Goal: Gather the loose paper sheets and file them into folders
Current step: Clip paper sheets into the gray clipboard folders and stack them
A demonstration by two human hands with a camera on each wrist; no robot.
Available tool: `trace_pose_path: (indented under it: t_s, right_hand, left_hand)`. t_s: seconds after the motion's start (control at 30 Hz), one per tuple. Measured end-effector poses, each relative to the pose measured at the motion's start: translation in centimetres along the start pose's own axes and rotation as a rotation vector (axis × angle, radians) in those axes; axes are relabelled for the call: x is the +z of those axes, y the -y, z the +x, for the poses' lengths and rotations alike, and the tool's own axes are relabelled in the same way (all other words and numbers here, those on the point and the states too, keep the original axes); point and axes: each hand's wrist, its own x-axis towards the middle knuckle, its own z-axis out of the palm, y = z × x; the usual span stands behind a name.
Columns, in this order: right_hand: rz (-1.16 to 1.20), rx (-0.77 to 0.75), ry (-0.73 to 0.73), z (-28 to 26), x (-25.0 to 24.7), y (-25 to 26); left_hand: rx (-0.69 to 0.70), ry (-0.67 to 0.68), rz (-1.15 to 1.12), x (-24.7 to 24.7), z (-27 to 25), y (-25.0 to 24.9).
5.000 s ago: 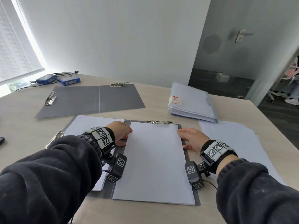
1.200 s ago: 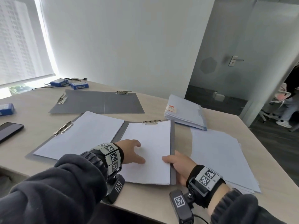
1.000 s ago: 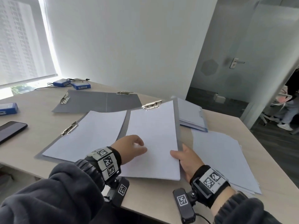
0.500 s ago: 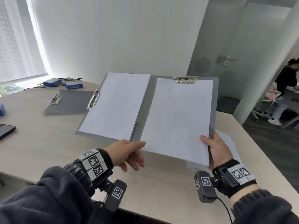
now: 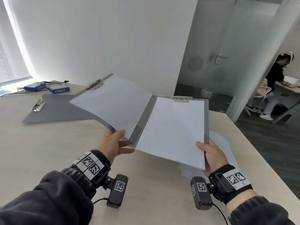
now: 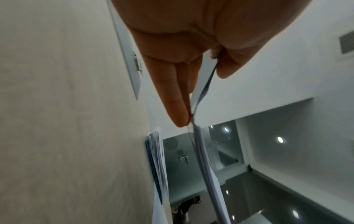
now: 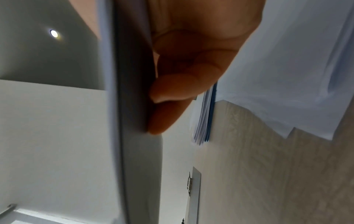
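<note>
An open grey clip folder is held up off the tabletop, half folded along its spine, with white sheets clipped to both halves. A second grey folder lies open and flat near the tabletop's far left edge. Loose white sheets lie spread near the right edge.

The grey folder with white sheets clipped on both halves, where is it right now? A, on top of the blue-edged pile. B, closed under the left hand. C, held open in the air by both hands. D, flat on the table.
C: the grey folder is lifted off the wooden table, the left hand gripping its left half's near edge and the right hand its right corner.
</note>
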Motion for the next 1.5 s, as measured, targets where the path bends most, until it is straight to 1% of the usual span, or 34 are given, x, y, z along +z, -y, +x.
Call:
trace_pose_path:
  t_s: [0.13,0.3,0.4,0.47,0.53,0.6,0.67,0.7,0.77,0.87,0.9,0.97,1.03,1.07,1.13,1.2,1.27,1.33,1.4,1.5]
  right_hand:
    - [-0.001,0.017,0.021,0.7,0.8,0.3]
    - [-0.028,-0.012,0.069,1.4,2.1,1.3]
    - [-0.048,-0.037,0.091,1.8,3.0,2.1]
    - [-0.068,-0.041,0.101,2.1,3.4,2.5]
    - [-0.097,-0.042,0.113,2.3,3.8,2.9]
    - [-0.098,-0.033,0.118,2.8,3.8,3.0]
    - [-0.066,-0.014,0.083,3.1,3.9,3.1]
    - [-0.023,0.004,0.078,3.4,3.7,3.0]
    - [0.038,0.042,0.067,3.6,3.6,2.9]
    - [0.076,0.063,-0.015,4.0,3.3,2.9]
    - [0.095,0.055,-0.04,4.4,3.1,2.9]
    - [0.142,0.032,-0.039,5.2,2.8,2.7]
    - [0.189,0.073,-0.065,6.0,2.1,2.5]
    - [0.177,0.095,-0.085,6.3,1.9,2.3]
    - [0.059,0.128,-0.1,7.4,1.3,1.9]
    - [-0.135,0.108,-0.133,8.5,1.0,1.8]
    - [-0.231,0.078,-0.174,10.6,0.6,2.0]
    - [-0.252,0.056,-0.215,12.7,0.5,2.7]
    - [-0.268,0.015,-0.264,15.1,0.5,3.4]
    - [-0.35,-0.053,-0.326,18.6,0.5,4.1]
  left_hand:
    - [0.067,0.128,0.219,1.3,0.7,-0.3]
    - [0.057,0.296,0.427,1.7,2.0,0.5]
    - [0.027,0.418,0.49,1.3,3.0,0.9]
    - [-0.013,0.458,0.454,0.9,3.6,1.3]
    - [-0.077,0.44,0.343,0.7,4.2,1.5]
    - [-0.144,0.355,0.228,1.1,4.6,1.6]
    - [-0.189,0.268,0.19,1.5,4.8,1.7]
    - [-0.204,0.25,0.196,1.6,4.9,1.8]
    - [-0.225,0.262,0.183,1.7,5.3,2.4]
    - [-0.245,0.282,0.062,2.2,5.8,2.7]
    - [-0.252,0.274,0.023,2.5,6.1,2.8]
    - [-0.259,0.25,-0.021,3.2,6.8,3.1]
    - [-0.253,0.233,-0.031,3.8,7.6,3.6]
    - [-0.246,0.22,-0.029,4.2,8.2,3.7]
    - [-0.225,0.187,-0.005,5.1,9.5,3.9]
    - [-0.2,0.169,0.038,6.1,11.0,3.9]
    - [-0.171,0.158,0.101,7.4,12.8,3.9]
    - [-0.113,0.147,0.242,8.8,14.7,3.8]
    - [-0.04,0.14,0.432,10.1,16.6,3.5]
    - [0.07,0.116,0.677,11.6,20.0,3.4]
